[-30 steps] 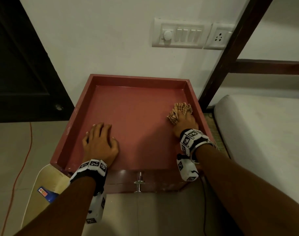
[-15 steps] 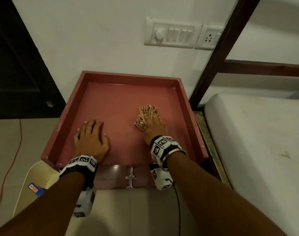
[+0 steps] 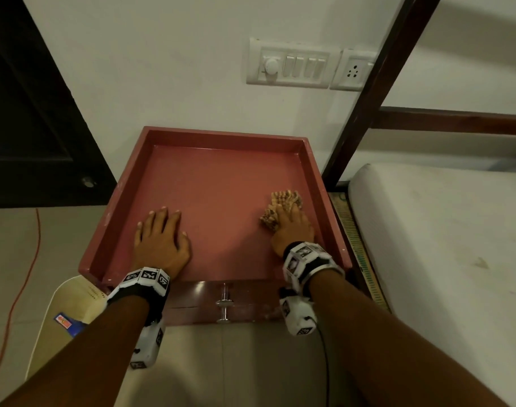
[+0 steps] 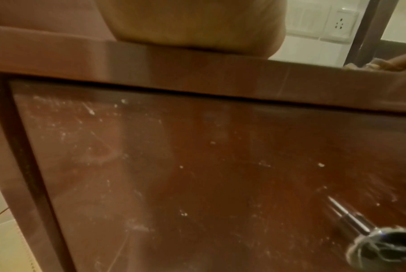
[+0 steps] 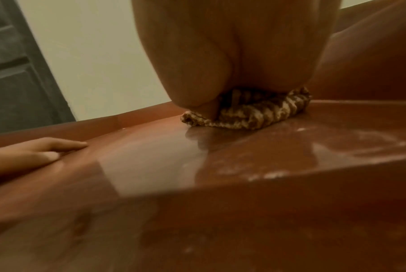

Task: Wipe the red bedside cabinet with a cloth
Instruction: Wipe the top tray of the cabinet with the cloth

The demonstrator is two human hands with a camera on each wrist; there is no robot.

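Though blurred, cloth back rightward.

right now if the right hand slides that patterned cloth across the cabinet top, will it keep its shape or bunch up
Probably bunches: the cloth already lies crumpled in soft folds under the right hand, so it looks floppy. It should glide easily, since the cabinet top looks smooth and glossy. It seems light, flattening only where pressed.
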